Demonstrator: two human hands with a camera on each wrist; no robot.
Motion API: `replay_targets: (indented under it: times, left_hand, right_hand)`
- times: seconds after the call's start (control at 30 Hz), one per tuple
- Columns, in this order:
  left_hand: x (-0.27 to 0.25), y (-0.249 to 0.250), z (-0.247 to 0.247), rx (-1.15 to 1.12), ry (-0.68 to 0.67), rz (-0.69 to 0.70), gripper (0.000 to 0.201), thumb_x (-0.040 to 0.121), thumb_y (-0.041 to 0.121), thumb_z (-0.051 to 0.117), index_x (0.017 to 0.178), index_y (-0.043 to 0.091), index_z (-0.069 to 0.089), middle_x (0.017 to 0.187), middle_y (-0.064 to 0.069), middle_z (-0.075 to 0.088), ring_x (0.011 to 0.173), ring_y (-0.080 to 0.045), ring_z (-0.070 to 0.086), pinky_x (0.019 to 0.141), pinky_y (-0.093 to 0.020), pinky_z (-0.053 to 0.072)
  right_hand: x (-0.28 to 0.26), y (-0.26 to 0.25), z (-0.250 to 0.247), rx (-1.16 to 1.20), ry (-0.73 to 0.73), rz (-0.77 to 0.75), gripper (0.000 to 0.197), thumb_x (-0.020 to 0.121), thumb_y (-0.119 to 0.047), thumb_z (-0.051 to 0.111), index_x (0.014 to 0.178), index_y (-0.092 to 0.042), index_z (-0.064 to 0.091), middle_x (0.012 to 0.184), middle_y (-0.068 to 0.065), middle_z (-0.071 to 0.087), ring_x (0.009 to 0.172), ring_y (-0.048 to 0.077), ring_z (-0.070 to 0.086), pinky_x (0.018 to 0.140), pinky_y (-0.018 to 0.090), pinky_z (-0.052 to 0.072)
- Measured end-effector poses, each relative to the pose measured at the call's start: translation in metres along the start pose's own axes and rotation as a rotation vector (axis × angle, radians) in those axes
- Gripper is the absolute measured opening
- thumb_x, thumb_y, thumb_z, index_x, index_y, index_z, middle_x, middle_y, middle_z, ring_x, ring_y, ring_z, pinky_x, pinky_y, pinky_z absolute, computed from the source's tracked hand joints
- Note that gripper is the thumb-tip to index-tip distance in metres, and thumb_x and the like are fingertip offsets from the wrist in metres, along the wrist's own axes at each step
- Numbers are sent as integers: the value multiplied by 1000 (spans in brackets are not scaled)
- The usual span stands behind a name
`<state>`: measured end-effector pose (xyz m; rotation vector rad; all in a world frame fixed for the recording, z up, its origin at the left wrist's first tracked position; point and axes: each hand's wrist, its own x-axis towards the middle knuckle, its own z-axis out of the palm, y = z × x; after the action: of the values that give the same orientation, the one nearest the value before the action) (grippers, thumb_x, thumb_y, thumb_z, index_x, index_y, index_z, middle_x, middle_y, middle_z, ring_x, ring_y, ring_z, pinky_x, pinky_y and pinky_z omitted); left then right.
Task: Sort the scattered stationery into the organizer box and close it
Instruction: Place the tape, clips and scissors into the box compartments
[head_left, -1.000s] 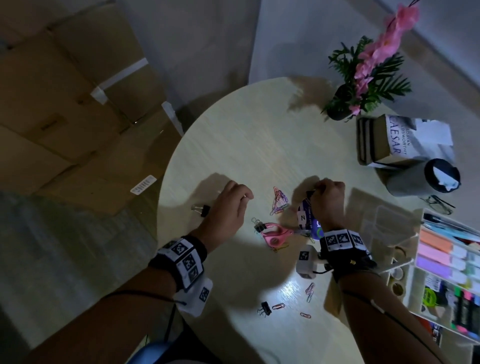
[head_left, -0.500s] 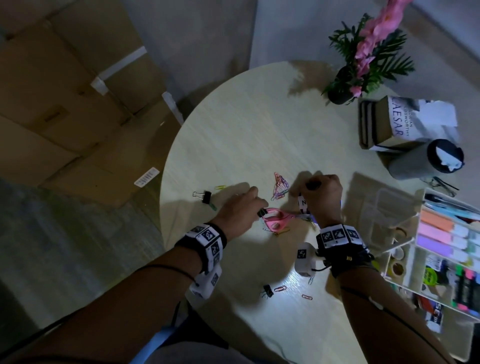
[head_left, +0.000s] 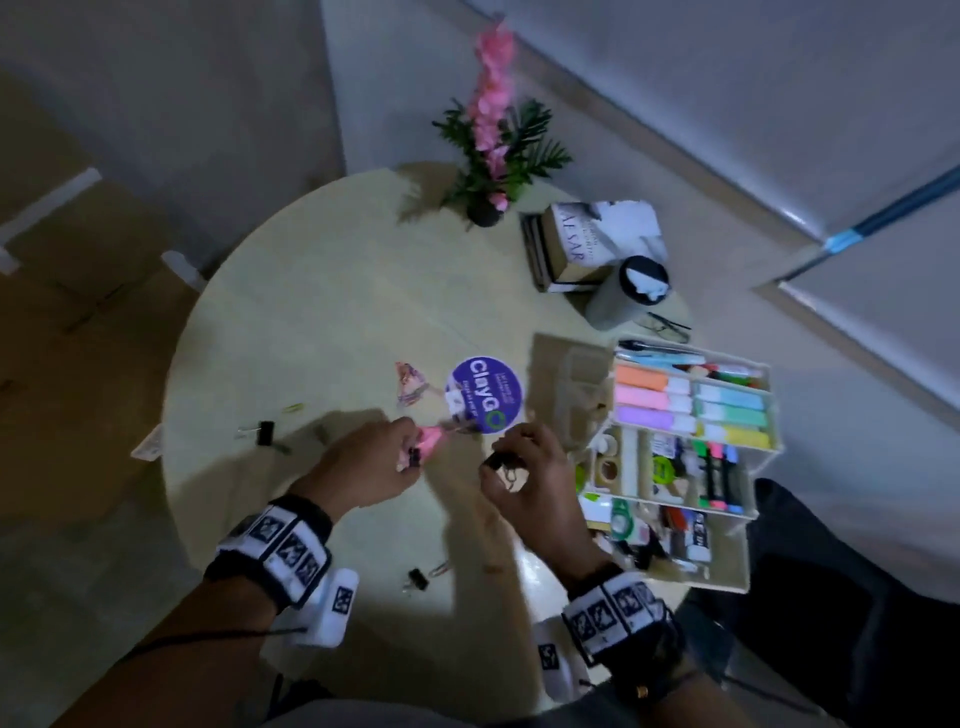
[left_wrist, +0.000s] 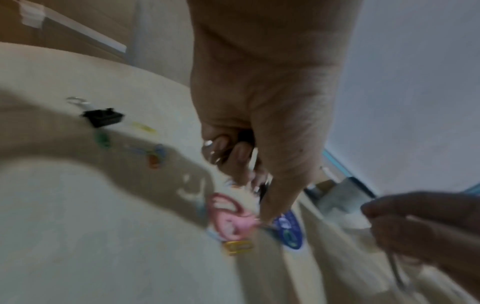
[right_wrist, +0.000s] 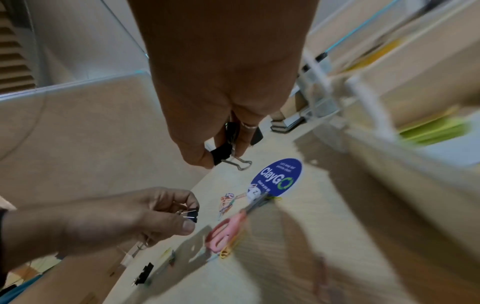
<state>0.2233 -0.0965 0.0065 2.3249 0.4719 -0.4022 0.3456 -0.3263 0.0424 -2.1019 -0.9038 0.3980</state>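
My left hand (head_left: 410, 458) pinches a small black binder clip (right_wrist: 191, 214) just above the pink scissors (head_left: 432, 437), which lie on the round table (head_left: 311, 322). My right hand (head_left: 501, 466) hovers a little to the right and grips black binder clips (right_wrist: 225, 150) between thumb and fingers. A heap of coloured paper clips (head_left: 410, 385) lies behind the scissors. The open organizer box (head_left: 748, 571) stands at the right edge, full of markers and tape. Loose binder clips (head_left: 265, 432) (head_left: 417, 578) remain on the table.
A blue round sticker (head_left: 485, 395) is on the table top. At the back right stand a potted plant (head_left: 488, 208), a stack of books (head_left: 582, 244), a lidded cup (head_left: 631, 293) and glasses (head_left: 667, 326). A yellow paper clip (right_wrist: 228, 250) lies by the scissors.
My left hand moved right to the scissors and picked up the binder clip beside them. My right hand drew back towards me with its clips, uncovering the blue sticker.
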Motion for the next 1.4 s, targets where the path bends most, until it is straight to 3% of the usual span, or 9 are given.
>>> replay_targets:
  times: [0.1,0.27,0.43,0.57,0.7,0.97,1.1,1.3,1.4]
  left_hand:
    - [-3,58,16,140,-129,80,32,77,56,62,89,26,56,81,9,57,88,-23,64,76,-37,52]
    - [-8,180,54,56,-162,202,23,85,45,71,99,32,58,86,10,67,82,-18,67,69,-33,52]
    - [6,246,101,105,-48,219,27,88,43,72,109,27,63,69,9,47,84,-25,66,62,-30,36]
    - [15,265,131,132,-54,153,29,90,40,73,111,23,64,85,3,63,88,-25,66,65,-31,39]
    - [16,274,142,189,-41,78,26,92,39,71,111,22,63,98,-1,69,88,-23,65,66,-31,41]
    - [24,291,160,206,-44,20,23,91,37,73,100,22,59,91,0,64,81,-25,61,56,-32,35]
    - [29,295,168,112,-84,23,49,83,32,84,125,19,63,114,-5,69,101,-27,67,75,-35,52]
    - [30,300,178,-157,-111,51,66,77,4,87,134,15,55,121,-1,51,104,-14,50,77,-19,38]
    - [30,291,182,-188,-160,53,71,75,5,87,135,19,53,133,-6,52,117,-18,53,89,-27,44]
  right_hand:
    - [-36,13,-44,-23,17,24,21,83,-16,79,102,-15,71,111,-2,56,95,15,66,84,34,58]
    - [-87,56,-113,-38,128,90,24,84,-5,83,104,-10,72,112,-1,56,93,2,67,86,21,57]
    - [-118,112,-137,-113,147,203,20,81,-9,86,95,-10,72,104,2,56,83,-1,60,76,10,50]
    - [-126,137,-133,-138,42,237,23,80,-16,84,100,-8,75,102,3,56,81,4,55,74,3,39]
    - [-131,149,-128,-169,-88,275,21,84,-30,78,94,-12,74,96,8,65,93,24,59,80,37,52]
    - [-142,153,-153,-160,-185,260,25,88,-15,73,111,-8,74,106,13,74,97,30,68,80,33,50]
    - [-148,153,-167,-119,-210,251,42,87,-13,71,129,-14,71,120,7,73,107,24,70,96,36,56]
    - [-149,151,-174,-120,-242,211,33,83,-17,69,116,-17,72,111,4,70,99,20,68,89,43,58]
    - [-147,149,-174,-130,-254,190,31,84,-14,72,115,-19,73,109,4,70,98,21,69,88,43,58]
